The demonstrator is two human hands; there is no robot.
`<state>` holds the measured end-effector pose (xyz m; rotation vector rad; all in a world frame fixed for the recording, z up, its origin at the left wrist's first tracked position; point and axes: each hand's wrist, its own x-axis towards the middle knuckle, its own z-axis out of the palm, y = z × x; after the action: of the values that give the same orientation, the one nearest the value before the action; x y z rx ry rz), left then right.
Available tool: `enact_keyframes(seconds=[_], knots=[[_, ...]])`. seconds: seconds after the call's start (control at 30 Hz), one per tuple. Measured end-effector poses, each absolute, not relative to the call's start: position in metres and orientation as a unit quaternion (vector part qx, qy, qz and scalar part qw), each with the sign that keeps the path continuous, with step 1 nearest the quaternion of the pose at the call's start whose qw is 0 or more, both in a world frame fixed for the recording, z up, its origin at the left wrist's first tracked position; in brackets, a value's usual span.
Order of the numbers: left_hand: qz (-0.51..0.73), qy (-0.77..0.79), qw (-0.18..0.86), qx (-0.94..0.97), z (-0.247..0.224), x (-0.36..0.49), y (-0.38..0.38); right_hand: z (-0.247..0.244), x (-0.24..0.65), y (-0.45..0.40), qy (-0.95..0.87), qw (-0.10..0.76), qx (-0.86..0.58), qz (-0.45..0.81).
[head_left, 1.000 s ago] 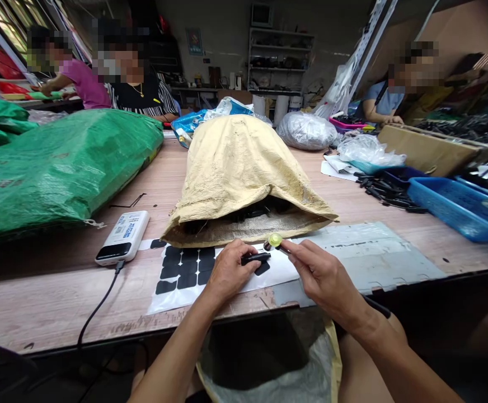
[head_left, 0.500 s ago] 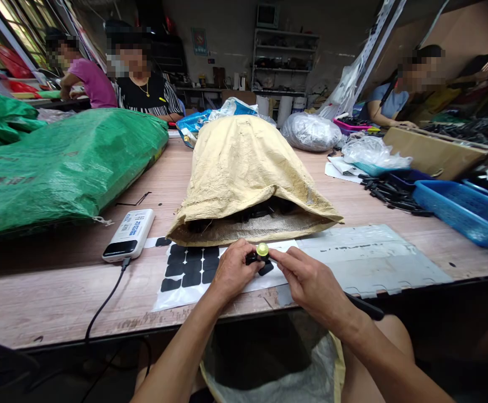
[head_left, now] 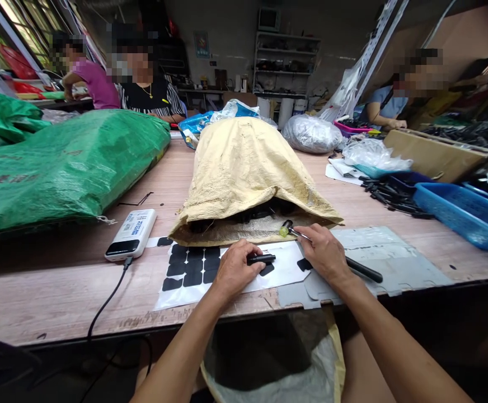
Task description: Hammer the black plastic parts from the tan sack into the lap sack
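Note:
My left hand point(head_left: 238, 266) is closed on a short black cylindrical part point(head_left: 264, 258), held over the white sheet point(head_left: 254, 281) of black stickers point(head_left: 192, 268). To its right, my right hand point(head_left: 324, 252) grips a small mallet point(head_left: 286, 228) by its shaft. The mallet's yellow-green face tilts down to the left, and its black grip point(head_left: 364, 270) sticks out behind the hand. The two hands are apart. Just beyond them lies the open mouth of a cream woven sack point(head_left: 244, 168), with dark pieces inside.
A white power bank point(head_left: 131, 235) with a cable lies left, near a green sack point(head_left: 67, 168). A grey board point(head_left: 378, 257) is under my right hand. Blue trays point(head_left: 458, 210) and black parts point(head_left: 395, 196) stand right. An open sack point(head_left: 328, 369) hangs below the edge. Three people sit beyond.
My right hand has moved right with the mallet, whose head has left the black part and turned to the left. My left hand stays nearly in place, the part now plainly visible.

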<state>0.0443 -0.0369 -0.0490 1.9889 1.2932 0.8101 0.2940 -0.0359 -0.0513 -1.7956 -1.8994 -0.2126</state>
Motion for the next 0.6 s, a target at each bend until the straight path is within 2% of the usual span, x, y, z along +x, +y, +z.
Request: enact_keyframes(seconds=[0.27,0.4,0.5,0.6], knots=[[0.279,0.476,0.313,0.773,-0.043,0.043,-0.036,-0.064,0.294,-0.036,-0.700,0.274,-0.653,-0.095],[0.275,0.432,0.344,0.787,-0.026,0.038,-0.055,-0.062,0.294,-0.036,-0.697,0.271,-0.657,-0.096],[0.228,0.366,0.424,0.796,-0.008,0.035,-0.092,-0.062,0.293,-0.037,-0.698,0.267,-0.657,-0.096],[0.097,0.291,0.525,0.794,-0.012,0.036,-0.129,-0.062,0.293,-0.037,-0.698,0.265,-0.658,-0.096]])
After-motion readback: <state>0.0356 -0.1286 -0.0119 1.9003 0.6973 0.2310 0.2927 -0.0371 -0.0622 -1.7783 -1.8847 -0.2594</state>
